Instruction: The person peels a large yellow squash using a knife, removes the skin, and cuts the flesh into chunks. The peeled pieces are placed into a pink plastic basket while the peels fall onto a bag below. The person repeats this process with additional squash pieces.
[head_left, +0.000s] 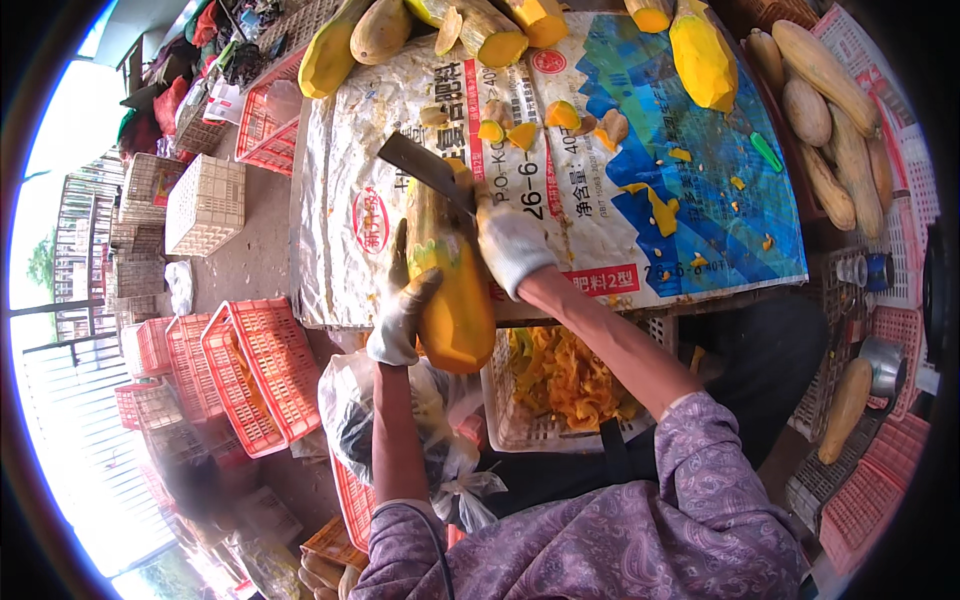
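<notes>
A long, partly peeled pumpkin squash (453, 300) lies lengthwise at the near edge of the table, its near end bare and orange. My left hand (405, 300), in a soiled white glove, grips its left side. In my gloved right hand (506, 229) is a cleaver with a wide dark blade (425, 166), which lies across the squash's far part. Cut squash chunks (522, 136) rest beyond the blade. Peeled squashes (703, 60) and cut ones (501, 46) lie along the far side. A green-handled peeler (766, 152) sits at the right.
Printed sacking (600, 225) covers the table. Beneath its near edge stands a crate (525, 439) of orange peelings. Unpeeled squashes (847, 142) fill a container at the right. Red plastic crates (281, 367) and a cream crate (206, 202) stand at the left. A plastic bag (352, 397) hangs near my left forearm.
</notes>
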